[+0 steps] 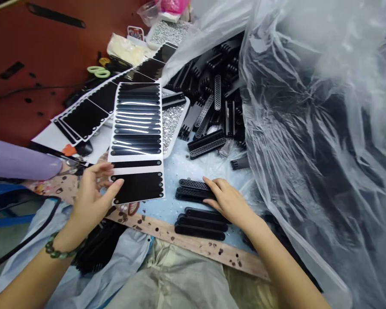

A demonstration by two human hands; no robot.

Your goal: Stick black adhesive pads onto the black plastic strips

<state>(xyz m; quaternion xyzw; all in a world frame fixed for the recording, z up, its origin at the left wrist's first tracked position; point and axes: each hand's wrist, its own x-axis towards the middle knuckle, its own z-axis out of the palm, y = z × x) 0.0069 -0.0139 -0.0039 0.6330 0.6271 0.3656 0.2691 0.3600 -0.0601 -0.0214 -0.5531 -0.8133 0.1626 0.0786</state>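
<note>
My left hand [94, 193] is at the lower left edge of a white backing sheet with glossy black adhesive strips [138, 186]. Its thumb lies over the sheet's front, and the other fingers are curled at the edge, partly hidden. My right hand [228, 201] has thumb and index finger closed round the right end of a black plastic bar with a mesh-patterned face [191, 185], which lies on another dark bar. Just below, several smooth black bars [199, 225] lie side by side near the table's front edge.
Behind the sheet, a white tray [187, 109] holds small silvery pieces. A heap of black plastic parts [209, 81] spills from a large clear plastic bag [292, 120]. Green-handled scissors [98, 71] and more black sticker sheets [86, 118] lie at the left, near a purple cylindrical object [22, 159].
</note>
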